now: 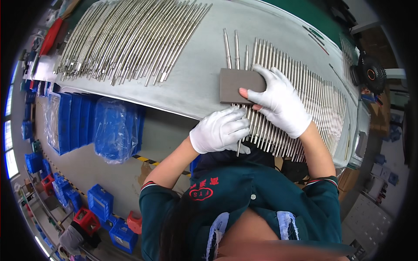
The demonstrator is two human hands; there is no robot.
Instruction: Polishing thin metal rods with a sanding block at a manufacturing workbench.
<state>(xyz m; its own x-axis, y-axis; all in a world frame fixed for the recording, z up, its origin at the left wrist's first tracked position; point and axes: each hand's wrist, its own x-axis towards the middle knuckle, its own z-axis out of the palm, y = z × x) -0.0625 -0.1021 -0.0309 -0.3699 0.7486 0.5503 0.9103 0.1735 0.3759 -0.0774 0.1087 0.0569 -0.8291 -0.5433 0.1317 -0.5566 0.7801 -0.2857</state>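
Observation:
My right hand [282, 99], in a white glove with bare thumb and fingertip showing, grips a flat grey-brown block [237, 85] by its right edge. The block lies across a few thin metal rods [237, 45], whose stepped upper ends stick out beyond it. Just below the block, my gloved left hand [221, 129] is closed around the lower part of a metal rod, and the rod's end [238, 150] shows under the fingers. To the right, a row of similar rods [305, 82] lies side by side, partly covered by my right hand.
A large batch of metal rods [130, 39] covers the left of the grey table [191, 89]. Blue crates [74, 122], one wrapped in clear plastic, stand below its front edge. A black fan [372, 74] is at the right, near thin tools [318, 39]. A person [72, 239] is far lower left.

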